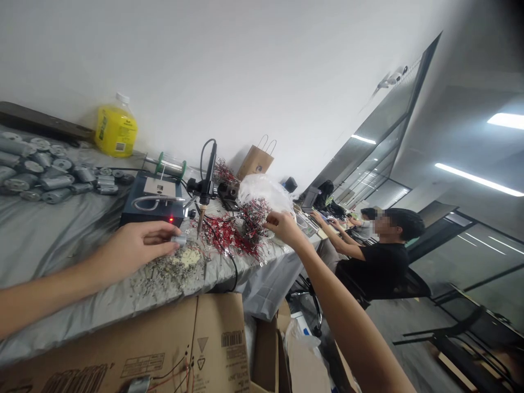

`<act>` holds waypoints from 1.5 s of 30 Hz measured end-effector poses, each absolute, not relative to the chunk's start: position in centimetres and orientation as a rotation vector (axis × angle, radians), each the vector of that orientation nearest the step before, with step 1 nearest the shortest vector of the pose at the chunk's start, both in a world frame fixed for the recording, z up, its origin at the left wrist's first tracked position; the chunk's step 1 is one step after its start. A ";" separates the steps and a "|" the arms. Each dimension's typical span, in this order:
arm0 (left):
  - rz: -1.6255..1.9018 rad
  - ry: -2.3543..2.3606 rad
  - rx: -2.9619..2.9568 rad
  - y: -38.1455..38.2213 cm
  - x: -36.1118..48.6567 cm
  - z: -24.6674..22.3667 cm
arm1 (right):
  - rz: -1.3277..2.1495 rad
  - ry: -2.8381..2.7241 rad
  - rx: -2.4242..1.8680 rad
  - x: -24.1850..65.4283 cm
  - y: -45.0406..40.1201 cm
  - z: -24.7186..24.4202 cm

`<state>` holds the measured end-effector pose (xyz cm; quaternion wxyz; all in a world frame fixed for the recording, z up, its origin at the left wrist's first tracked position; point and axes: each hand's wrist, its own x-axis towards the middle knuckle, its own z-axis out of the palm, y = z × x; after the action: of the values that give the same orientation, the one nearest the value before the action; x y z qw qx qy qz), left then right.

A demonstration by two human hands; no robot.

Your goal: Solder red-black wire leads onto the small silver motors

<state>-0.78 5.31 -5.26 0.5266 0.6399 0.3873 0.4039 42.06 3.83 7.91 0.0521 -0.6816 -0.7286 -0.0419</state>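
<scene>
My left hand [131,254] pinches a small silver cylindrical motor [178,239], lower centre, just beside the tip of a black-handled soldering iron [207,180]. If that tip is hot, a slip could burn my fingers or melt the tangle of red-wired parts [229,237]. My right hand [282,226] curls at the tangle's right edge; I cannot tell whether it grasps anything.

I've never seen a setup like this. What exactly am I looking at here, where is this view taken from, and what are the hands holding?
This is a single view from a camera worn on a person's head. It is tilted, so the bench looks slanted. There is no machine here, just two bare hands. The left hand pinches a small metal cylinder. The right hand is at a tangle of red wires; I can't tell whether it holds any. The bench's grey cloth also has a soldering iron in a stand and a heap of metal cylinders on it. A co-worker sits beyond.
</scene>
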 end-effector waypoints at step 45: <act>0.980 0.885 1.558 4.3 -1.1 -4.3 | -0.060 -2.308 -2.237 41.1 2.3 10.0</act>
<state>-1.14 4.27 -4.30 0.5224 0.6504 0.3697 0.4091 41.08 2.30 10.00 -0.0367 -0.6954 -0.7175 -0.0186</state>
